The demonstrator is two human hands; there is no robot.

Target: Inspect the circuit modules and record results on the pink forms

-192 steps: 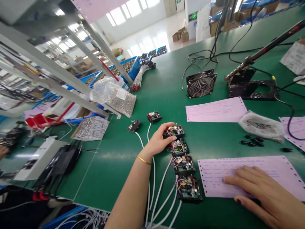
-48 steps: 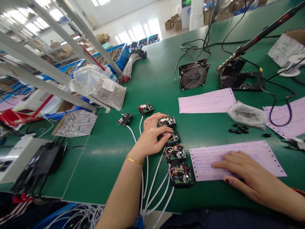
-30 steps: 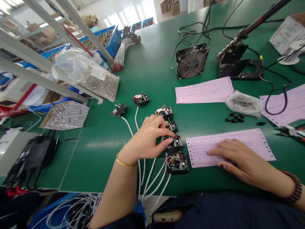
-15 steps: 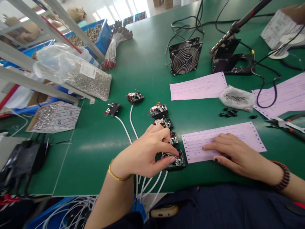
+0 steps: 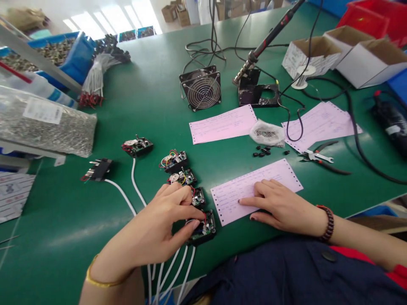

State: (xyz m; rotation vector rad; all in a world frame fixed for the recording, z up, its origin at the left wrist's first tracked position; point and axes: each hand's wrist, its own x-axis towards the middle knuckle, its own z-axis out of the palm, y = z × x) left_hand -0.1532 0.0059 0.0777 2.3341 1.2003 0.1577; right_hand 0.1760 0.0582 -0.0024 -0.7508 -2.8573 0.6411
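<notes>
My left hand (image 5: 165, 224) reaches over a row of small black modules with open circuit boards. Its thumb and index finger pinch at the nearest module (image 5: 208, 228), by a red wire; whatever lies between the fingertips is too small to make out. My right hand (image 5: 280, 205) rests on a pink printed sheet (image 5: 230, 188), index finger extended onto the text and the other fingers curled, holding nothing. Further up the row are another module (image 5: 197, 196) and the farthest one (image 5: 175, 163). White cables (image 5: 187, 271) run from the modules toward the table's front edge.
Two more modules (image 5: 140, 147) (image 5: 100, 169) lie at the left. Behind stand a fan (image 5: 203, 91) and a soldering iron (image 5: 267, 40) in its holder. Pliers (image 5: 327, 157), small black parts (image 5: 262, 151) and a plastic bag (image 5: 267, 133) lie at the right.
The whole view has shifted to the right, bringing more boxes and a red bin into sight. Both hands keep nearly the same places relative to the module and the sheet.
</notes>
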